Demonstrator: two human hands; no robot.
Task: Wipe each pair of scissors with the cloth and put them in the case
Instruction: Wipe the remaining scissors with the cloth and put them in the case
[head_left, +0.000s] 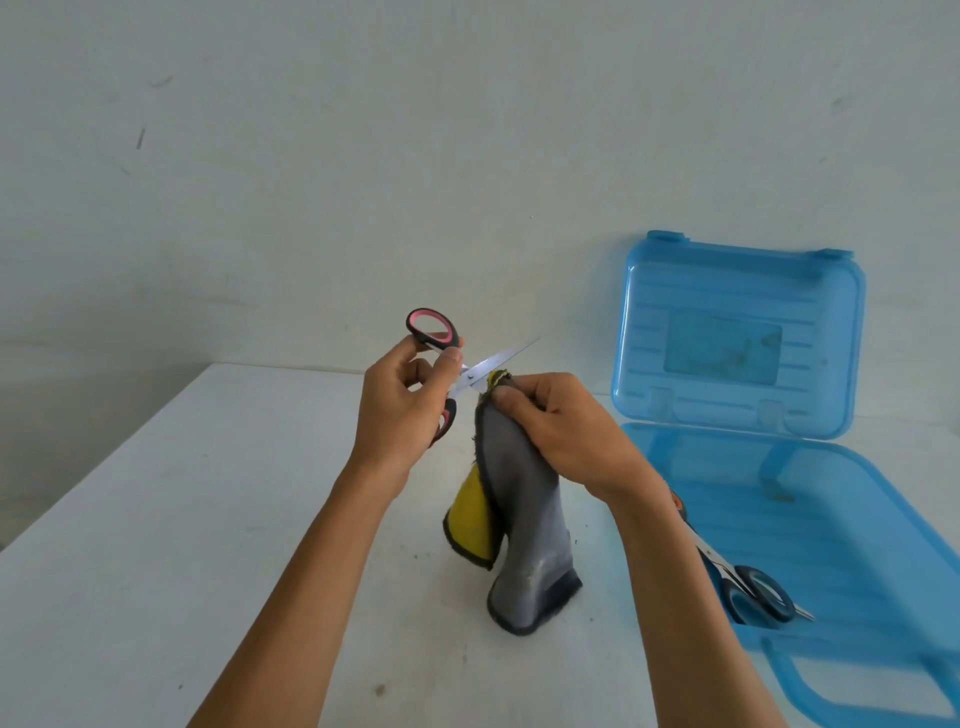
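My left hand (402, 410) grips the handles of the pink-and-black scissors (434, 332), held above the table with the blades slightly apart and pointing up to the right. My right hand (561, 426) pinches the top of a grey-and-yellow cloth (519, 499) against the lower blade near the pivot. The rest of the cloth hangs down and its lower end rests on the table. A blue transparent case (810, 499) stands open on the right. Blue-and-black scissors (758, 597) lie inside its tray, partly hidden by my right forearm.
The white table (182, 519) runs up to a pale wall at the back, with its left edge slanting toward me. The case lid (737, 332) stands upright against the wall. Small dark specks dot the tabletop near the cloth.
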